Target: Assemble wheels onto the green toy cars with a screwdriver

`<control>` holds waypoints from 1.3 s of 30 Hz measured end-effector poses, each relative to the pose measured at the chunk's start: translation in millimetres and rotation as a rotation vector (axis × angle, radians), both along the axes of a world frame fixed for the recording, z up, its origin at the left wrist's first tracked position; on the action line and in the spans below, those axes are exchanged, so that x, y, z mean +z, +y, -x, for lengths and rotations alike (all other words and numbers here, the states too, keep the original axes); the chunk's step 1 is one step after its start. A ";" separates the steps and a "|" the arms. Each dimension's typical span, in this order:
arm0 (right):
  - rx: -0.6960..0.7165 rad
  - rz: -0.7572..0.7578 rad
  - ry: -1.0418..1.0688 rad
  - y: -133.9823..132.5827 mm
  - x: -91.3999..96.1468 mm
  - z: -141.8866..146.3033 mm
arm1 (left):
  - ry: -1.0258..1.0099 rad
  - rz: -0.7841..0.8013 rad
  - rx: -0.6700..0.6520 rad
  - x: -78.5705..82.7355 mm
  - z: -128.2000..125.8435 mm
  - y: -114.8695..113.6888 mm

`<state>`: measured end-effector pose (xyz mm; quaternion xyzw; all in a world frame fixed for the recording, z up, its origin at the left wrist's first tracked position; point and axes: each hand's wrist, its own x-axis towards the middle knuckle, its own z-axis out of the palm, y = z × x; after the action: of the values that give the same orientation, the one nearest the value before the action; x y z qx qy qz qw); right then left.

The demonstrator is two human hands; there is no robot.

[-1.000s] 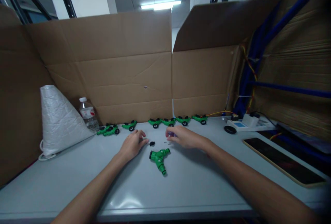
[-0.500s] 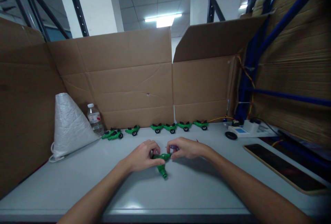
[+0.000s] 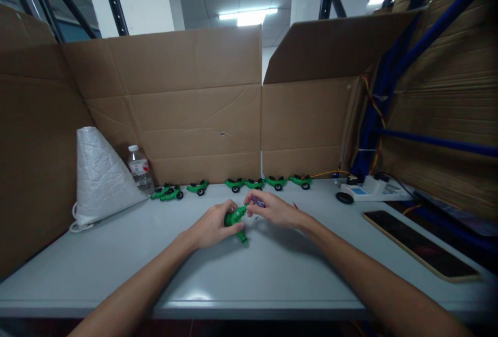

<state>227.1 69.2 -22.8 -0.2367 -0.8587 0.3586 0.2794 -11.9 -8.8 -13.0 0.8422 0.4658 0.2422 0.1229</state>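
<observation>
My left hand grips a green plastic toy body just above the white table, thumb on the near side and fingers behind. One arm of the green body points down towards me, another towards my right hand. My right hand is closed, its fingertips at the far end of the green body. A small purplish thing shows among the right fingers, too small and partly covered to name. A tiny dark bit lies on the table below the right fingers.
Several green toys with black wheels line the back by the cardboard wall. A silvery bag and water bottle stand at left. Right are a black ring, power strip and phone. A red-tipped thing lies behind my right wrist.
My left hand has tilted and raised the green toy body a little. My right fingers have shifted slightly up and left to its tip. The camera view has moved a little.
</observation>
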 end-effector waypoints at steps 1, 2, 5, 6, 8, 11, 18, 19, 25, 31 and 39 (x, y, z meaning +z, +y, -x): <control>-0.018 -0.038 -0.013 0.0 -0.1 0.9 | -0.019 -0.003 0.011 -0.2 0.8 1.2; -0.037 -0.097 -0.031 0.0 0.0 1.4 | -0.042 -0.001 0.021 -0.6 1.5 2.6; -0.062 -0.294 -0.061 0.3 1.5 0.5 | -0.128 0.071 0.028 -2.1 2.9 7.0; -0.058 -0.336 -0.059 0.5 2.3 -0.1 | -0.167 0.116 0.020 -2.4 3.0 8.3; -0.040 -0.375 -0.055 1.0 3.8 -1.3 | -0.258 0.232 0.001 -2.0 3.1 10.4; -0.030 -0.394 -0.037 1.1 5.5 -2.4 | -0.393 0.450 -0.032 0.8 3.5 11.5; -0.047 -0.459 0.040 -1.6 8.3 -2.1 | -0.716 0.760 0.000 2.4 5.5 13.4; -0.073 -0.464 0.041 -1.1 8.2 -2.0 | -0.724 0.740 0.019 1.7 5.7 14.6; -0.262 -0.434 -0.071 9.3 -1.0 -2.3 | -0.730 0.531 0.086 -0.9 7.9 21.7; -0.272 -0.400 -0.293 18.6 -15.1 -4.8 | -0.802 0.525 0.078 -2.7 6.6 23.2; -0.299 -0.340 -0.167 4.9 -4.5 0.3 | -0.869 0.454 0.175 -9.6 4.6 28.0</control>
<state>226.8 74.2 -27.3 -0.3397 -0.8823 0.1426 0.2930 -16.5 19.2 -22.6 0.5731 0.4815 0.4726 0.4652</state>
